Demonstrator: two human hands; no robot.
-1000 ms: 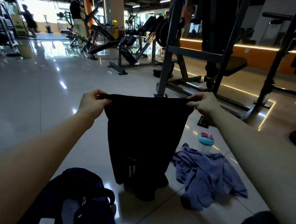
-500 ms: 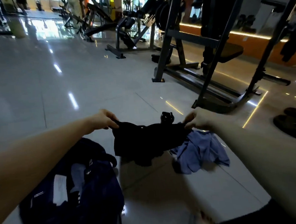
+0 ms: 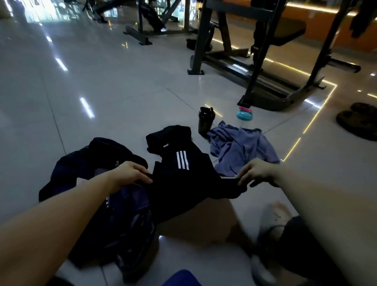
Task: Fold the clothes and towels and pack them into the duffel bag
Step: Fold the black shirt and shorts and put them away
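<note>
Black shorts [image 3: 181, 179] now lowered floorward, left hand [image 3: 128, 172] and right hand [image 3: 257, 171] fingers [image 3: 143, 179] pinching the edge

Dim overall w/ daylight glare top-L & streaky reflections on glossy floor [image 3: 112, 85]. Orange LED strip [image 3: 312, 8] glows top-R. Detail lost in black shorts [image 3: 186, 183]; edges bend, foreground blurry.

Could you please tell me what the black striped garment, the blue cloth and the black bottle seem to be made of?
The black striped garment is likely thin, matte synthetic sportswear fabric; it drapes limply. The blue cloth is a soft, matte textile, crumpled in loose folds; fibre unclear. The black bottle is probably hard plastic, slightly glossy, with a rigid upright shape and a moulded lid.
</note>
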